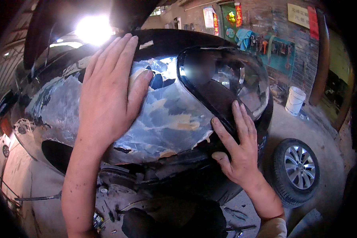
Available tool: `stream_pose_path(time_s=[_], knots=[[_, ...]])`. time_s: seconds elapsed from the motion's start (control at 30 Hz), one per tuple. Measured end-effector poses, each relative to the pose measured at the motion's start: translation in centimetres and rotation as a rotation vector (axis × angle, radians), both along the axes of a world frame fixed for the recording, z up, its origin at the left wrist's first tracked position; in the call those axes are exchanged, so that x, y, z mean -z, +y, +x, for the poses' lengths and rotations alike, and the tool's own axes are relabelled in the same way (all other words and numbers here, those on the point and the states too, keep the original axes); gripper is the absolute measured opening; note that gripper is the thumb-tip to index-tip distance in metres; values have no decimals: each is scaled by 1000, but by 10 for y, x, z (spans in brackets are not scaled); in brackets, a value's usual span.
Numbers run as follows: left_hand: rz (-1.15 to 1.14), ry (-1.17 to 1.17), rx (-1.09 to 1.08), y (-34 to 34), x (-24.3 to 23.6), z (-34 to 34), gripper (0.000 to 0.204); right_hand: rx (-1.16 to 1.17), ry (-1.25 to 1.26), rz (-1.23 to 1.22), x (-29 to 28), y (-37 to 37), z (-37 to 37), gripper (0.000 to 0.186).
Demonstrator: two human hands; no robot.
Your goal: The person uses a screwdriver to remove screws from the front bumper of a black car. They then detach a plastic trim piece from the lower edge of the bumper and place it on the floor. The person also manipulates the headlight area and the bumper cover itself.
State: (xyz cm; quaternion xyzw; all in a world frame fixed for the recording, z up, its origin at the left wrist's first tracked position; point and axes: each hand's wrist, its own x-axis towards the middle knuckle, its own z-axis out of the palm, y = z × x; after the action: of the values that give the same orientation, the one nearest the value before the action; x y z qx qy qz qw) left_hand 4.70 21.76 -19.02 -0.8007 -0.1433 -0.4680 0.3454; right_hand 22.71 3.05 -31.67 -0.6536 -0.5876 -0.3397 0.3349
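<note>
A black car's front fender [174, 119] fills the middle of the view, its paint sanded into grey, blue and tan patches with a torn lower edge. My left hand [107, 95] lies flat on the fender's upper left part, fingers together and stretched out. My right hand [236, 146] rests with spread fingers on the fender's right edge, fingertips touching the black rim of the headlight [230, 79]. Neither hand holds anything. The wheel is off below, and the bare brake hub [119, 178] shows under the fender.
A removed wheel with a silver rim [299, 170] lies on the concrete floor at the right. A white bucket [295, 100] stands farther back near a brick wall with hanging tools. A white car [4, 154] sits at the far left. Small tools lie on the ground below.
</note>
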Motion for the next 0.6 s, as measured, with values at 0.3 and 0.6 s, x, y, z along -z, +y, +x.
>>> stream_pose_path(time_s=[0.3, 0.6], knots=[[-53, 19, 15, -3, 0, -1, 54, 25, -73, 2, -16, 4, -10, 67], [-67, 15, 57, -7, -3, -5, 56, 73, -219, 26, -77, 47, -31, 71]])
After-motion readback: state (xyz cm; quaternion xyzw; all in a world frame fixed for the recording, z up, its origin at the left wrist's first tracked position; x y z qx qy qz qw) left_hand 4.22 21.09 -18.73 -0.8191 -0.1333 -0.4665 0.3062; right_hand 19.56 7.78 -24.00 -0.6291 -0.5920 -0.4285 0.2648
